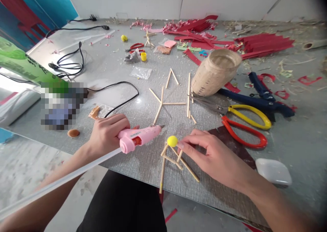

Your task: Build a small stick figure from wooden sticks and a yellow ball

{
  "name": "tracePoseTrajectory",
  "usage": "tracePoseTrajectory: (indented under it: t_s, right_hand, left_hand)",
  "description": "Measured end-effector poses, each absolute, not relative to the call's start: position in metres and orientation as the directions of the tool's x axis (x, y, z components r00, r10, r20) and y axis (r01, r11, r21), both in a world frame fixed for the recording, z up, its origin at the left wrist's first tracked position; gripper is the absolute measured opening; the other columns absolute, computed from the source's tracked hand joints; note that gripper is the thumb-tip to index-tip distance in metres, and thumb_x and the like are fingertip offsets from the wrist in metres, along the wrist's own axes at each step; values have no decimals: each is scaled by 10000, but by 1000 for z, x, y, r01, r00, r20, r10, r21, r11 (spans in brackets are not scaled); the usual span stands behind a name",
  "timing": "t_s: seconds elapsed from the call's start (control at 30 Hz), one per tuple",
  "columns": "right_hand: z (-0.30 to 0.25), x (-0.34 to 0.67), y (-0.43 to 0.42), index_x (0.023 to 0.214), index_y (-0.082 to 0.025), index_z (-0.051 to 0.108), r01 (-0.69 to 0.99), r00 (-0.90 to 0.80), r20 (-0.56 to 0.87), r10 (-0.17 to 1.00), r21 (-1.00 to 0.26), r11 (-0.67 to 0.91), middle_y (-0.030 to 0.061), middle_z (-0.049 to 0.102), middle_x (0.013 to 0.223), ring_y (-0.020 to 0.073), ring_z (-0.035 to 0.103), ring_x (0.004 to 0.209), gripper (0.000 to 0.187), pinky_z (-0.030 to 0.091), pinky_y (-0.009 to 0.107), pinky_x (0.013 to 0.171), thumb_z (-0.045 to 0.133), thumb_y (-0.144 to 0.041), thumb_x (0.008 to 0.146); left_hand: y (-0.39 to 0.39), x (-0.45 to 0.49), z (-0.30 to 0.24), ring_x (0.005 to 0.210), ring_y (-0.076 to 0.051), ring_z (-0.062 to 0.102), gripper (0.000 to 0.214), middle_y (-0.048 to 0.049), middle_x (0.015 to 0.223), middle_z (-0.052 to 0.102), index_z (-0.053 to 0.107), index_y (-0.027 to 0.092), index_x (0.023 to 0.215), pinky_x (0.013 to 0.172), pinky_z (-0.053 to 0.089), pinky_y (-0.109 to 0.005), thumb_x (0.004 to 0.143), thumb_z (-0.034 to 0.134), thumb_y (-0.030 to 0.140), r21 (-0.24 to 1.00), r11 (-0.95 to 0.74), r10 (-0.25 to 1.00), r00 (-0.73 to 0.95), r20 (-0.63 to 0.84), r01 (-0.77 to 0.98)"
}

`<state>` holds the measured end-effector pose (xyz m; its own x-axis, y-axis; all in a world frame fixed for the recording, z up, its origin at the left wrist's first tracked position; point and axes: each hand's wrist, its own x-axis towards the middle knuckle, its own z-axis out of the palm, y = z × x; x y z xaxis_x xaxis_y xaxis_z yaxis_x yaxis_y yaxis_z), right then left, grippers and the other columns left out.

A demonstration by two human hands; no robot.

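Observation:
My left hand [108, 131] is wrapped round a pink hot glue gun [139, 136], with a long translucent glue stick [63, 176] running out of its back. The gun's nozzle points right, a little above a stick figure [176, 159] made of wooden sticks with a yellow ball [172, 141] as its head. My right hand [214, 155] pinches this figure near one of its upper sticks, close to the ball; the exact contact is partly hidden by the fingers. Beyond the hands, several joined sticks [161, 103] lie flat in a branching shape on the table.
Scissors [242, 125], blue-handled cutters [263, 97] and a cloudy jar [217, 72] stand or lie right of the sticks. A white case [273, 171] is near my right wrist. Red paper strips [263, 45] cover the back. A black cable [127, 83] curves behind my left hand.

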<state>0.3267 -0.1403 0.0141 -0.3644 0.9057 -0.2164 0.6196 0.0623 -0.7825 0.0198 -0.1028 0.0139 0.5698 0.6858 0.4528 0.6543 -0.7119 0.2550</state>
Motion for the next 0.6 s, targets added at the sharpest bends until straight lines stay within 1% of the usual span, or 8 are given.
tracePoseTrajectory:
  t_s: [0.1, 0.2, 0.33, 0.47, 0.6]
  right_hand:
    - [16, 327, -140, 899, -268, 775, 627, -373, -230, 899, -777, 62, 22, 702, 864, 207, 646, 887, 293, 486, 353, 836, 572, -447, 1012]
    - [20, 328, -139, 845, -271, 754, 637, -384, -243, 891, -768, 65, 21, 690, 833, 204, 640, 858, 347, 492, 340, 799, 542, -479, 1024]
    - [23, 329, -137, 795, -264, 735, 640, -392, -264, 881, -767, 55, 29, 677, 802, 198, 641, 799, 410, 514, 316, 742, 520, -526, 1027]
    - [24, 330, -134, 763, -263, 729, 636, -405, -290, 867, -771, 39, 27, 644, 730, 189, 626, 700, 419, 523, 284, 644, 541, -543, 1012]
    - [20, 334, -136, 771, -266, 721, 636, -386, -323, 864, -771, -4, 24, 642, 747, 178, 636, 690, 358, 547, 253, 623, 590, -516, 992]
  left_hand:
    - [-103, 22, 10, 534, -95, 426, 342, 37, 629, 481, 483, 188, 678, 495, 311, -235, 963, 665, 235, 199, -709, 665, 550, 505, 676]
    - [-104, 19, 3, 552, -114, 447, 333, 28, 640, 505, 488, 195, 691, 505, 314, -256, 951, 689, 248, 87, -704, 625, 556, 548, 705]
    - [-107, 15, 0, 568, -138, 481, 303, 19, 653, 530, 503, 203, 718, 523, 347, -283, 981, 650, 233, -50, -702, 585, 615, 529, 710]
    - [-109, 15, 5, 576, -153, 500, 317, 11, 652, 549, 508, 204, 698, 524, 370, -312, 995, 619, 189, -112, -712, 570, 664, 485, 693]
    - [-110, 14, 8, 574, -154, 495, 326, 7, 644, 556, 525, 203, 676, 510, 362, -327, 985, 628, 189, -124, -713, 572, 674, 467, 690]
